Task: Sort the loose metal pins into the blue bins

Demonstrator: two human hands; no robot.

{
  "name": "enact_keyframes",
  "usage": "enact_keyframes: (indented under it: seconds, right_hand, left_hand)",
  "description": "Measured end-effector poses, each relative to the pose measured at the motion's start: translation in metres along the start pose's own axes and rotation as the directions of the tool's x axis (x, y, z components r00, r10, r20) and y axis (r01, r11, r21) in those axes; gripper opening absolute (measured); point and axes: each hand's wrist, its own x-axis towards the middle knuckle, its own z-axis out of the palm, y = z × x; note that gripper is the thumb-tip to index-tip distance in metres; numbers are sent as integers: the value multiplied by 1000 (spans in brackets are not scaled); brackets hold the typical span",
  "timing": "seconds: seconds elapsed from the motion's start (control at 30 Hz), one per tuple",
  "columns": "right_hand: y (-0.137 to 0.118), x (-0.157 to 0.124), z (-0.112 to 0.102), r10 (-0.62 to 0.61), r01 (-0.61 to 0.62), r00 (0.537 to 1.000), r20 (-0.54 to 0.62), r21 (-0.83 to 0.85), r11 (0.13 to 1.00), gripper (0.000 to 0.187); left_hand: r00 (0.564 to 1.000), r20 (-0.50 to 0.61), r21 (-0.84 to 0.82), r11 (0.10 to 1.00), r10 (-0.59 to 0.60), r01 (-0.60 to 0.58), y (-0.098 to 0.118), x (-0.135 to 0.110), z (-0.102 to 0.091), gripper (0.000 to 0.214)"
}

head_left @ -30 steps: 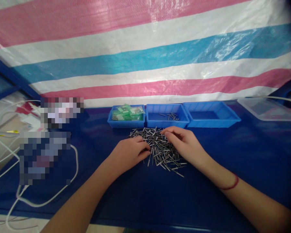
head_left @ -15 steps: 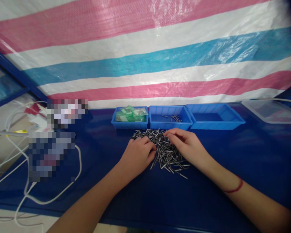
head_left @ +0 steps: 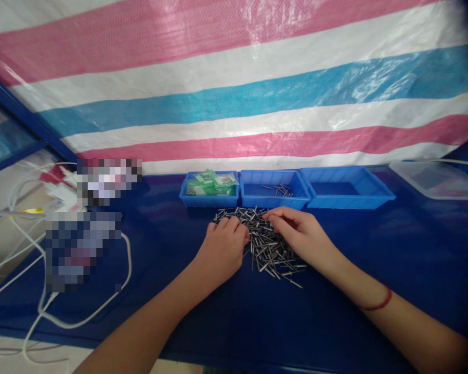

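A heap of thin metal pieces that look like blind rivets [head_left: 271, 249] lies on the blue tabletop [head_left: 257, 322], with stray ones along its near edge. My left hand [head_left: 225, 244] rests at the heap's left side, fingers curled down and inward; its thumb and whatever it grips are hidden. On the opposite side, my right hand [head_left: 302, 231] has thumb and index finger pinched together at the heap's upper right edge. What lies between those fingertips is too small to make out. A red cord circles the right wrist.
Behind the heap stand three blue bins: the left bin [head_left: 209, 201] with green packets [head_left: 210, 183], the middle bin [head_left: 275, 201] with several loose rivets [head_left: 283, 190], and the right bin [head_left: 347, 201]. A clear plastic lid or tray [head_left: 432, 179] lies far right. White cables [head_left: 129, 259] loop at left.
My left hand has turned slightly, its fingers curling closer together and its thumb dropping out of sight. The right hand stays nearly still.
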Motion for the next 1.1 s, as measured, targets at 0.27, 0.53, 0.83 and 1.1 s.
enact_keyframes:
  seconds: [0.27, 0.53, 0.83, 1.1]
  right_hand:
    - [-7, -4, -1, -131, 139, 988, 76, -108, 984, 23]
    - [-15, -7, -2, -268, 303, 943, 198, -178, 936, 20]
    - [-18, -9, -1, -287, 333, 916, 281, -132, 934, 18]
    - [-20, -9, 0, -94, 82, 952, 290, 55, 995, 22]
  left_hand:
    - [990, -133, -129, 992, -34, 17, -8, 4, -11, 16]
    - [972, -230, -305, 945, 48, -119, -10, 4, -15, 16]
    - [952, -262, -636, 770, -158, -47, -2, 5, -6, 10]
    - [945, -263, -743, 665, -197, -68, 5, 4, -9, 8]
